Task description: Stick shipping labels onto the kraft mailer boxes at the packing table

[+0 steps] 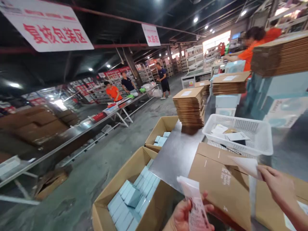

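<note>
At the bottom of the view, my left hand (181, 214) is closed around a curled strip of printed labels (196, 205). Over to the right, my right hand (276, 183) pinches the corner of a white sheet of paper (249, 166), which may be a label. That sheet hangs above a brown cardboard box (214, 179) with white printing, lying on the metal table (168, 163). Just beyond the sheet stands a white plastic basket (262, 141) with papers and a dark flat item in it.
Left of the table, an open carton (103, 199) holds many light blue boxes (133, 195), with a second carton (163, 123) behind. Stacks of flattened cardboard (189, 107) rise at the back. A co-worker in orange (249, 57) stands far right; other people work at a long table (79, 131).
</note>
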Tool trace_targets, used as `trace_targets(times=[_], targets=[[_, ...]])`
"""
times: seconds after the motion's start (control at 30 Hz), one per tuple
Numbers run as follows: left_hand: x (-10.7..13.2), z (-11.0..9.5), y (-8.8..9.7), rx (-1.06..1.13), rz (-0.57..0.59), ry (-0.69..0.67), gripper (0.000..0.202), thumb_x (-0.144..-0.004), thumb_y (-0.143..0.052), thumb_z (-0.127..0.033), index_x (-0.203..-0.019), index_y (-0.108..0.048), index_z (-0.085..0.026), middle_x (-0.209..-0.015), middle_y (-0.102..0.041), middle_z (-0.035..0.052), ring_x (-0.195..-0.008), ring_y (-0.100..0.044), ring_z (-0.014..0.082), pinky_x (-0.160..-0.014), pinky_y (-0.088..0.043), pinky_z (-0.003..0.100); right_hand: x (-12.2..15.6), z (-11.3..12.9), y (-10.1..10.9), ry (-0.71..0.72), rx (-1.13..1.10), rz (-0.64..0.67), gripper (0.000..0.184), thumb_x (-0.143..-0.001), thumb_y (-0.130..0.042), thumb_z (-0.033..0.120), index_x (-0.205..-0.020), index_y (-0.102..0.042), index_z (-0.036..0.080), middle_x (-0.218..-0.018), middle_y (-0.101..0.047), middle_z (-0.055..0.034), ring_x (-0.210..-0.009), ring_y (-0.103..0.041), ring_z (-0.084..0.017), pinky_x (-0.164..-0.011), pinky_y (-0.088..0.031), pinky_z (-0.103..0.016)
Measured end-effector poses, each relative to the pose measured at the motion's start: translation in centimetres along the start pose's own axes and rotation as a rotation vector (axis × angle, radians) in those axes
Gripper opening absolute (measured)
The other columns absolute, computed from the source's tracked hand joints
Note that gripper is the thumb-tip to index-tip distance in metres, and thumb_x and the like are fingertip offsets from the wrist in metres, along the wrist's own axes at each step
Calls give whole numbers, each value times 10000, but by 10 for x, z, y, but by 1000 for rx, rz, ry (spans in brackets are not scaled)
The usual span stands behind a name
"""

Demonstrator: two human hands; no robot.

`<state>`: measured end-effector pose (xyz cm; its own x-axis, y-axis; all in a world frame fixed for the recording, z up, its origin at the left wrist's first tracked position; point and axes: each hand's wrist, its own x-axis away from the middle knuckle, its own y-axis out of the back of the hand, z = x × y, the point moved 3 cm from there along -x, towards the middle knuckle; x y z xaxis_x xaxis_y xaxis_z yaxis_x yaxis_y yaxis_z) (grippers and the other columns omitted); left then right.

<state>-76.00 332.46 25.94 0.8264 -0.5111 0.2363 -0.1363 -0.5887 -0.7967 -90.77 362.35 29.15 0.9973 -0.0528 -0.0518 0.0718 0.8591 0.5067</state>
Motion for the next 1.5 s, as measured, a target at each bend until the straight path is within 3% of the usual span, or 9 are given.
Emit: trace_targets(times=[0.07,0.2,0.47,0.7,0.9,1.03,1.2,1.33,1.5], targets=[[-5,-6,-4,50,61,-19,735,-575,-849,-511,-1238,-682,-241,-1229,-696,105,-1189,-583,356,-989,-439,522,25,23,-17,117,95,44,394,-791,-405,670,-791,-720,433,-968,-728,-97,-1021,-650,-386,-836,-516,-564],[-10,-7,-4,67,65,-48,627,-609,-842,-425,-1162,-718,-157,-1224,-696,142,-1230,-557,364,-1055,-395,514,84,49,-78,356,182,537,578,-726,-593,663,-1179,-706,323,-1310,-631,-91,-1200,-585,-360,-1026,-479,-524],[32,6,-6,145,62,159,870,-499,-890,-373,-1284,-622,-110,-1365,-592,185,-1385,-398,404,-1104,-356,558,118,28,-99,-424,-376,708,511,-738,-633,655,-867,-642,161,-735,-681,-93,-666,-655,-219,-560,-520,-307],[43,1,22,123,-43,133,893,-603,-846,-431,-1389,-515,-166,-1403,-555,194,-1471,-249,405,-1137,-276,628,55,14,-75,-293,-326,-19,411,-691,-699,446,-980,-679,155,-926,-722,-88,-811,-645,-225,-702,-537,-333],[55,-2,42,124,-101,88,896,-612,-851,-427,-1395,-499,-170,-1447,-514,197,-1451,-293,407,-1118,-302,635,23,27,-114,-155,303,129,351,-850,-591,360,-1106,-631,123,-1069,-690,-174,-975,-645,-299,-830,-507,-397],[58,-7,57,65,-193,77,894,-583,-858,-504,-1335,-548,-135,-1295,-628,225,-1297,-505,414,-1076,-357,611,26,37,-119,-117,837,24,591,-903,-567,458,-1328,-496,54,-1125,-626,-287,-1053,-599,-399,-842,-482,-481],[23,-32,81,-351,-449,-67,535,-604,-828,-531,-915,-740,-105,-1103,-710,170,-1105,-627,349,-1020,-440,489,25,44,-151,151,886,-21,594,-969,-406,407,-1416,-435,15,-1382,-503,-271,-1306,-440,-377,-1080,-348,-521],[-15,-49,72,-878,-301,-225,257,-784,-685,-380,-870,-789,-161,-1406,-555,99,-1292,-516,297,-1109,-371,366,28,39,-191,79,922,-25,676,-993,-285,460,-1500,-342,15,-1558,-299,-237,-1462,-193,-392,-1154,-100,-656],[-24,-49,66,-1231,-298,-186,238,-840,-582,-268,-880,-793,-166,-1508,-456,85,-1183,-604,291,-1030,-446,348,29,14,-154,-15,914,-65,597,-1008,-247,466,-1505,-392,170,-1583,-279,-179,-1475,-139,-393,-1039,-14,-810]])
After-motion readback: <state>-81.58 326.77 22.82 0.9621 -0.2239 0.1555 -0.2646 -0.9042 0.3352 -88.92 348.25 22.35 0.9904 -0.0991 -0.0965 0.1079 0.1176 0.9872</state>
